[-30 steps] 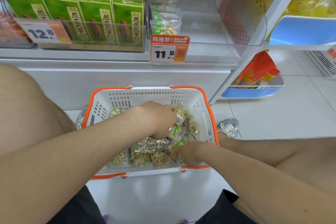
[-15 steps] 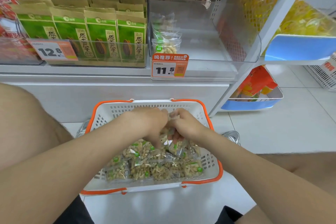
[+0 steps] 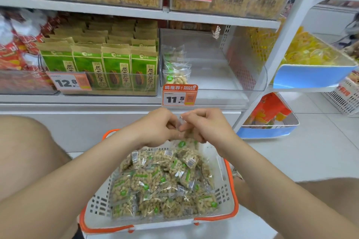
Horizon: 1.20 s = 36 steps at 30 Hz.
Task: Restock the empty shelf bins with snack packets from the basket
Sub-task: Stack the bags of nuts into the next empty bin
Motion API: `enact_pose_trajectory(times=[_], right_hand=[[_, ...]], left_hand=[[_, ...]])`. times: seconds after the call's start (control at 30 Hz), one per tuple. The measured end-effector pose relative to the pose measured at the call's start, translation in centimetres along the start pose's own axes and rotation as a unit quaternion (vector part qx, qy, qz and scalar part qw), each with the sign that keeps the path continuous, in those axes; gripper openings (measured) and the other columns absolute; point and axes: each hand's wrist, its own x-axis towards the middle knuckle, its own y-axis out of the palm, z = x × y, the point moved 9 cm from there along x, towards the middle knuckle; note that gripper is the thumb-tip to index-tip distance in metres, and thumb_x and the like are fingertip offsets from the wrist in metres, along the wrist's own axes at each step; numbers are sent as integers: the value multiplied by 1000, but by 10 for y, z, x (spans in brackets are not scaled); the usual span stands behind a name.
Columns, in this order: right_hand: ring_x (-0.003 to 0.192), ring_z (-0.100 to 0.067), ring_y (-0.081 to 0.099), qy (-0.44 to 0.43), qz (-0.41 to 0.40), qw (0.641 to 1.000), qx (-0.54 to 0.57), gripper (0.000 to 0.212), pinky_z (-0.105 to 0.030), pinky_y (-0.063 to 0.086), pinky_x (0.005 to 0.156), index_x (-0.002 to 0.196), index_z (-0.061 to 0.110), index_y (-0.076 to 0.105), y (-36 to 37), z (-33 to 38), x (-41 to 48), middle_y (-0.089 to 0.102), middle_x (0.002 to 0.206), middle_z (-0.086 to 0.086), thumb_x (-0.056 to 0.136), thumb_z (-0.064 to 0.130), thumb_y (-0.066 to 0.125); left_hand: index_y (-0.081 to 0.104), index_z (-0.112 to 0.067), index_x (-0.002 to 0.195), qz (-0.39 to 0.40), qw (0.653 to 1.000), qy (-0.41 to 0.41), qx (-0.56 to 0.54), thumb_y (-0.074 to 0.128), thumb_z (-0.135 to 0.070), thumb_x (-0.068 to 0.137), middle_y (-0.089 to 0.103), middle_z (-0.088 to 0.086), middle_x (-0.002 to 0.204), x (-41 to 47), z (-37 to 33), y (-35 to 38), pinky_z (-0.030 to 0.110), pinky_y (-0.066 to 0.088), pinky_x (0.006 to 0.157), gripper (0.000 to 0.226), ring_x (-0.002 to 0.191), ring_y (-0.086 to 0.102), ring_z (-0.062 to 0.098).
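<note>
A white basket with an orange rim (image 3: 231, 186) sits on the floor before me, holding several clear snack packets (image 3: 155, 184) with green labels. My left hand (image 3: 155, 128) and my right hand (image 3: 204, 124) meet above the basket's far end, both pinching the top of one clear snack packet (image 3: 185, 137) that hangs between them. Above them a clear shelf bin (image 3: 229, 83) with an 11.5 price tag holds only a few packets (image 3: 176, 72) at its left side; the remainder of it is bare.
Green seed packs (image 3: 101, 68) fill the bin to the left, behind a 12.8 tag. An upper shelf (image 3: 124, 10) carries boxed snacks. To the right, blue trays (image 3: 310, 75) hold yellow and orange packs. My knees flank the basket. A white upright post (image 3: 281, 44) edges the shelf.
Both hands have risen out of the basket with a packet and come together higher, closer to the shelf bin. The view has tilted upward, showing more shelves.
</note>
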Motion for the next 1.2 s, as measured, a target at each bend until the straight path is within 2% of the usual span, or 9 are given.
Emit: enact_pose_trajectory(times=[0.1, 0.27, 0.37, 0.5, 0.63, 0.77, 0.87, 1.07, 1.2], right_hand=[[47, -4, 55, -108, -85, 970, -200, 11, -22, 42, 54, 81, 28, 78, -17, 19, 4, 64, 53, 6, 89, 35, 74], [96, -5, 60, -186, -52, 934, -300, 33, -30, 48, 81, 113, 35, 73, -6, 28, 14, 71, 100, 14, 97, 57, 55], [74, -1, 62, -199, -45, 955, -214, 20, -22, 43, 66, 107, 28, 74, -8, 43, 14, 73, 83, 9, 102, 43, 61], [59, -13, 66, -221, -95, 959, -153, 23, -31, 49, 56, 84, 21, 74, -20, 71, 17, 73, 66, 1, 100, 36, 68], [55, -3, 60, -256, -217, 934, -125, 27, -27, 45, 56, 85, 19, 70, -50, 103, 23, 69, 63, 7, 100, 40, 66], [79, 1, 71, -293, -294, 907, -66, 15, -37, 56, 83, 101, 20, 69, -76, 125, 31, 76, 83, 11, 99, 35, 68], [78, -7, 70, -277, -304, 906, -104, 13, -43, 53, 92, 102, 21, 67, -75, 121, 48, 75, 79, 13, 98, 33, 68], [94, -19, 67, -154, -188, 940, -239, 16, -25, 46, 81, 101, 19, 77, -39, 94, 95, 73, 90, 3, 94, 32, 72], [101, -24, 63, -88, -149, 941, -292, 15, -31, 52, 82, 98, 17, 80, -26, 85, 110, 74, 94, 1, 90, 24, 70]], left_hand=[[78, -22, 109, -33, 999, -11, 16, 69, -23, 101, 75, 3, 100, -3, -2, -10, 28, 53, 65, 12, 91, 70, 20], [80, -25, 97, -140, 988, 0, -65, 61, -25, 106, 76, 4, 94, -3, -10, -36, 41, 58, 77, 21, 91, 69, 29], [81, -28, 91, -212, 969, 27, -125, 68, -24, 102, 77, -8, 84, -5, -17, -58, 43, 59, 74, 17, 85, 72, 20], [79, -26, 93, -313, 927, 75, -193, 80, -26, 93, 78, -6, 85, -13, -25, -90, 45, 61, 84, 1, 86, 74, 17], [66, -24, 111, -402, 907, 82, -92, 60, -30, 105, 68, -11, 107, -23, -37, -116, 32, 49, 85, 10, 91, 62, 3], [60, -25, 129, -330, 940, 37, 84, 61, -14, 101, 48, 0, 132, -11, -34, -105, 35, 43, 102, 29, 119, 54, 22], [62, -24, 133, -303, 937, 27, 171, 62, -12, 99, 50, 2, 136, -6, -34, -95, 44, 48, 103, 36, 122, 55, 27], [60, -25, 138, -289, 928, 31, 235, 59, -15, 100, 60, 2, 130, -2, -36, -91, 48, 56, 89, 39, 115, 62, 29], [63, -26, 135, -286, 925, 36, 247, 58, -14, 100, 65, 2, 122, -4, -37, -92, 45, 56, 83, 37, 110, 63, 29]])
